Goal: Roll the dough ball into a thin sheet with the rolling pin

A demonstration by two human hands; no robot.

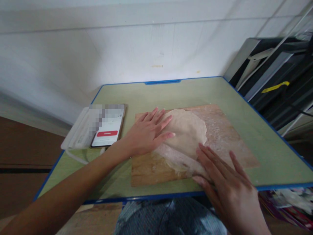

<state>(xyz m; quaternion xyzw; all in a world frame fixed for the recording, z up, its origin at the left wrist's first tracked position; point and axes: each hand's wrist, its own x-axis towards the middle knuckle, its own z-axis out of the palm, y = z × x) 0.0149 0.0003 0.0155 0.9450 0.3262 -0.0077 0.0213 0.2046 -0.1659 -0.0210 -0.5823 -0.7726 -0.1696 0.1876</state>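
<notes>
A thin, flattened sheet of dough (187, 129) lies on a floured wooden board (227, 140). Across the dough's near side runs a flour-dusted rolling pin (179, 156), slanting down to the right. My left hand (149, 133) lies flat with its fingers spread over the dough's left edge and the board, its palm by the pin's left end. Over the pin's right end rests my right hand (222, 179), fingers stretched out and the thumb on the near side. Both palms hide the pin's ends. A little dough shows below the pin.
The board sits on a green table (254, 127) with a blue rim. On the left, a phone (110, 125) lies against a white device (78, 130) with a cable (77, 157). A white wall (146, 52) stands behind; dark flat items (276, 71) lean at the right.
</notes>
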